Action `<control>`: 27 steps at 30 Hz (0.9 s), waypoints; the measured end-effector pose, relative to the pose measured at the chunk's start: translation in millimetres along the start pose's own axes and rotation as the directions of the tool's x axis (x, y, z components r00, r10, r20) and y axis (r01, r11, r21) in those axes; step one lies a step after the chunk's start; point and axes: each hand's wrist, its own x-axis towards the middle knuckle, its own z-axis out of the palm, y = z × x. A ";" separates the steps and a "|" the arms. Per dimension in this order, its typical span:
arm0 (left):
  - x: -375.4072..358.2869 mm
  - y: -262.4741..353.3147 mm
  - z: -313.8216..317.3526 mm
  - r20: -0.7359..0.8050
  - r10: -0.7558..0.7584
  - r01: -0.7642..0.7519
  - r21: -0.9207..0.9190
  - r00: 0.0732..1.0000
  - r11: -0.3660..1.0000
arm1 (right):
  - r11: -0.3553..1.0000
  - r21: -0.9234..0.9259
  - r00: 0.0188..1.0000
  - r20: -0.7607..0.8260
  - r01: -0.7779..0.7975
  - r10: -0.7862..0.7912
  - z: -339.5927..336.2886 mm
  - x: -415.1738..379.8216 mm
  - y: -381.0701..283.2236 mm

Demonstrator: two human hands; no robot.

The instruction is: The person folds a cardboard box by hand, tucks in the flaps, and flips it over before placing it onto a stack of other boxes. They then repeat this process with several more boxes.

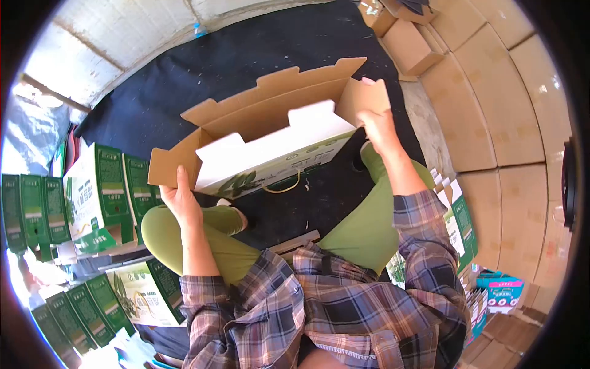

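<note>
An open carton [276, 161] with a white and green printed front and brown inside is held up between my hands, its top flaps spread. A yellow cord handle [284, 188] hangs at its printed side. My left hand [182, 200] grips the brown end flap at the left, thumb on the near face. At the right end, my right hand [377, 126] pinches the other end flap, with fingertips showing behind its top edge. The carton is above the black floor sheet [289, 215], between my knees.
Green and white printed boxes [98, 190] stand in rows at the left, and more [461, 215] stand at the right. Brown cartons [491, 111] are stacked along the right side. An open brown box [410, 48] lies at the upper right. A pale wall [117, 37] is at the upper left.
</note>
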 end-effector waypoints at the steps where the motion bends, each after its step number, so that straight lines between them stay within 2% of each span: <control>1: 1.7 -0.7 -1.6 -0.047 0.004 -0.004 0.002 0.999 1.000 | 0.997 0.042 0.998 0.025 -0.064 0.063 -0.5 -3.0 -4.6; 2: 4.4 -2.5 -4.0 -0.092 0.011 -0.011 0.004 0.996 1.000 | 0.992 0.111 0.997 0.055 -0.061 0.055 -0.7 -5.0 -3.5; 4: 9.9 -7.0 -13.8 -0.068 0.004 0.000 0.054 0.998 0.999 | 0.989 0.099 0.992 0.070 -0.109 0.103 -2.5 -7.3 1.4; 6: 11.8 -11.7 -11.9 -0.168 -0.080 0.073 -0.043 0.982 0.996 | 0.977 0.134 0.983 0.096 -0.167 0.155 -4.3 -9.5 4.8; 7: 10.9 -3.8 -8.8 -0.177 -0.148 0.150 -0.002 0.973 0.989 | 0.959 0.170 0.971 0.106 -0.228 0.212 -5.7 -12.2 7.0; 8: 14.0 -7.2 -14.1 -0.183 -0.149 0.151 -0.001 0.972 0.988 | 0.958 0.169 0.970 0.112 -0.231 0.214 -9.4 -13.1 9.9; 10: 21.4 -8.0 -20.7 -0.169 -0.161 0.178 0.092 0.972 0.980 | 0.918 0.191 0.933 0.171 -0.348 0.318 -14.4 -14.2 11.8; 11: 23.3 -9.0 -23.5 -0.218 -0.101 0.146 0.203 0.971 0.968 | 0.916 0.189 0.930 0.176 -0.354 0.323 -15.9 -16.7 12.9; 12: 24.0 -3.9 -22.5 -0.223 -0.104 0.150 0.202 0.969 0.968 | 0.907 0.216 0.926 0.195 -0.362 0.323 -16.7 -18.0 9.5; 13: 25.0 0.3 -21.5 -0.203 0.153 -0.019 0.543 0.967 0.840 | 0.897 0.242 0.923 0.212 -0.369 0.322 -18.1 -19.5 7.2; 14: 27.0 5.9 -19.6 -0.090 0.381 -0.157 0.806 0.920 0.570 | 0.898 0.239 0.923 0.211 -0.368 0.322 -19.7 -21.3 7.6; 15: 29.6 15.8 -17.6 0.046 0.401 -0.201 0.913 0.915 0.354 | 0.901 0.236 0.923 0.222 -0.364 0.315 -21.2 -23.5 9.0; 16: 30.5 21.1 -11.4 0.045 0.403 -0.202 0.912 0.914 0.356 | 0.904 0.234 0.923 0.233 -0.358 0.306 -21.9 -24.7 9.6; 18: 31.7 24.1 6.7 0.334 0.369 -0.316 0.942 0.867 -0.110 | 0.904 0.235 0.923 0.238 -0.357 0.303 -24.1 -25.8 9.0; 19: 33.3 19.4 11.2 0.407 0.362 -0.422 0.906 0.839 -0.041 | 0.900 0.236 0.919 0.245 -0.366 0.309 -25.4 -28.8 8.8; 20: 32.5 17.6 16.7 0.463 0.332 -0.515 0.853 0.822 0.086 | 0.902 0.231 0.919 0.244 -0.365 0.310 -25.8 -29.7 7.5; 22: 24.1 24.2 28.9 0.546 0.304 -0.604 0.784 0.781 0.141 | 0.896 0.226 0.913 0.241 -0.382 0.328 -26.4 -33.9 4.9; 23: 25.4 21.9 27.0 0.547 0.299 -0.604 0.783 0.782 0.146 | 0.895 0.222 0.912 0.238 -0.386 0.334 -27.8 -33.7 5.8; 25: 31.6 17.5 16.7 0.624 0.300 -0.692 0.664 0.721 0.283 | 0.880 0.277 0.911 0.264 -0.385 0.316 -31.1 -33.7 9.1; 26: 32.7 14.6 12.7 0.626 0.297 -0.693 0.661 0.721 0.288 | 0.880 0.274 0.911 0.258 -0.387 0.321 -32.8 -33.4 10.4; 27: 32.3 13.6 10.1 0.620 0.158 -0.617 0.652 0.769 0.441 | 0.888 0.263 0.914 0.259 -0.378 0.312 -34.3 -33.0 11.5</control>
